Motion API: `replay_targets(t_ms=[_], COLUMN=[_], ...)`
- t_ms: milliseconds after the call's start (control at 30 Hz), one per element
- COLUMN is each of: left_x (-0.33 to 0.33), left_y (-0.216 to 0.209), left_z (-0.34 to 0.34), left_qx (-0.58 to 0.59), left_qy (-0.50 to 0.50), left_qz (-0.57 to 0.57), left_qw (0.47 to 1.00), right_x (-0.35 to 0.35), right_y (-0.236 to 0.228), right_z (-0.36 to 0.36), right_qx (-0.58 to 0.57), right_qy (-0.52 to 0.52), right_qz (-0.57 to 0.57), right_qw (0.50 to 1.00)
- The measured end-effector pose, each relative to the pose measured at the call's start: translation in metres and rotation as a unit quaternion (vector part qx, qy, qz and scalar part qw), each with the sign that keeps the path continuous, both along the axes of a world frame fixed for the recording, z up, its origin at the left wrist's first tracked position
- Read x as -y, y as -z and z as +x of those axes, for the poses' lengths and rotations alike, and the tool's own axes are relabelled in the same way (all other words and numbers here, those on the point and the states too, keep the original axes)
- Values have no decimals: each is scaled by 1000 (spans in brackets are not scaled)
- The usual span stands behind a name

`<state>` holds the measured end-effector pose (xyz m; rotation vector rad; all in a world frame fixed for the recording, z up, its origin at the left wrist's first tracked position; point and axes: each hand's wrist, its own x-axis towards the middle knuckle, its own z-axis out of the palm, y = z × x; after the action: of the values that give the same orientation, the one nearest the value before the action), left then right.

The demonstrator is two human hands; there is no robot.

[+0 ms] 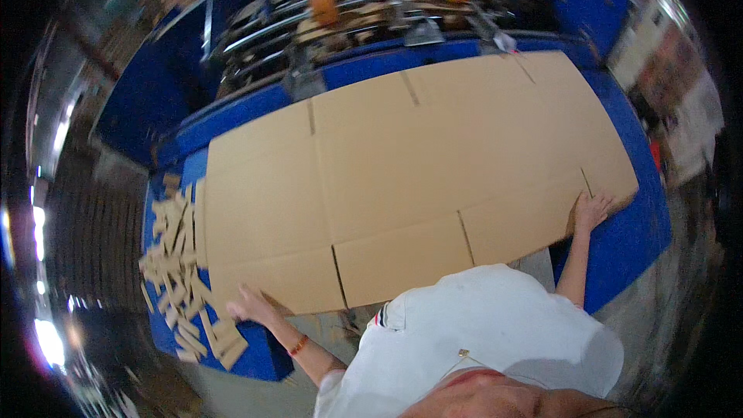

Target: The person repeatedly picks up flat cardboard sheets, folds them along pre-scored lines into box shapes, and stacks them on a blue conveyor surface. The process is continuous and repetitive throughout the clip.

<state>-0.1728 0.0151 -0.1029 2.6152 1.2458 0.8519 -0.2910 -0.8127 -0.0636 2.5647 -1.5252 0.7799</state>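
Note:
A large flat cardboard sheet (433, 162) with creases and cut slots lies across a blue machine table, its far edge against the machine's metal parts. At its near left corner, my left hand (254, 306) grips the edge, the fingers slightly smeared by motion. On the near right, my right hand (593, 211) holds the sheet's edge, fingers on top beside a slot. The undersides of both hands' grips are hidden.
Many cardboard offcut strips (182, 263) are heaped on the table's left end. Beyond the sheet stands a blue machine frame (166, 77) with metal shafts and orange wheels (323, 5). The blue table (638, 240) extends past the sheet on the right.

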Motion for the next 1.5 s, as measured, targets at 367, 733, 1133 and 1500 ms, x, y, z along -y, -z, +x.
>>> replay_targets(t_ms=[367, 733, 1133, 1500], left_x=[16, -100, 73, 112], left_y=[-37, -23, -207, -192], left_z=[25, -13, -36, 21], left_qx=[188, 563, 384, 172], left_qy=[-170, 67, 457, 485], left_qz=[-67, -688, -460, -301], left_qw=[965, 453, 657, 803], right_x=[38, 7, 94, 25], right_y=[17, -125, 37, -6], right_z=[-21, 1, -84, -92], right_qx=[533, 771, 702, 762], right_qy=[34, -90, 59, 44], right_qz=[227, 190, 415, 376], right_qw=[815, 601, 576, 525])
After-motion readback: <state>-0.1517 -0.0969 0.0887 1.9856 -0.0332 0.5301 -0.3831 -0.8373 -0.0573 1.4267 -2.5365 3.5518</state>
